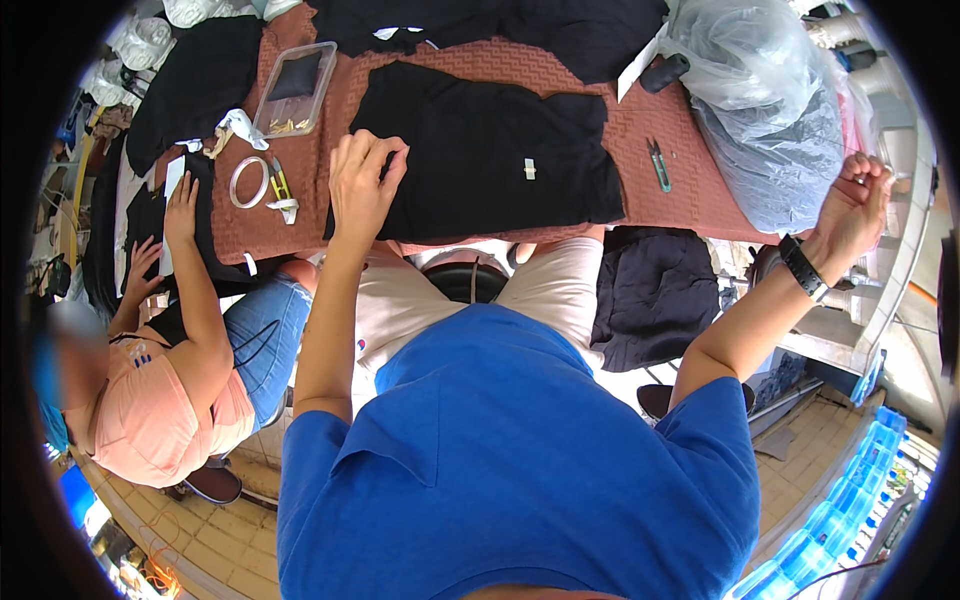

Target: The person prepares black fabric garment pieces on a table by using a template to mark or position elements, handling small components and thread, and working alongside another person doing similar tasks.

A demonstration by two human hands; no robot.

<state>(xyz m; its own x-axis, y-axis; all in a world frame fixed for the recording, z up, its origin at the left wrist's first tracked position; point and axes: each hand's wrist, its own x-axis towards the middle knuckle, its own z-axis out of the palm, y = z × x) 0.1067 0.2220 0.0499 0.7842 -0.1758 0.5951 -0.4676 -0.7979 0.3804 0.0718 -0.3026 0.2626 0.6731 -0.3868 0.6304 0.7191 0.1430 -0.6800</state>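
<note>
A black fabric piece lies spread on the table in front of me, with a small pale tag on it. Over its left edge my left hand is raised, thumb and fingers pinched together. My right hand, a dark band on its wrist, is held far out to the right beside a bulging plastic bag. Its fingers are curled together too. Whatever either hand pinches is too small to make out. Green thread snips rest between the fabric and the bag.
A clear box holds a black pad and small gold-coloured pieces. Near it lie a white ring and yellow-handled snips. A dark spool lies by the bag. At left, another person's hands work on black cloth.
</note>
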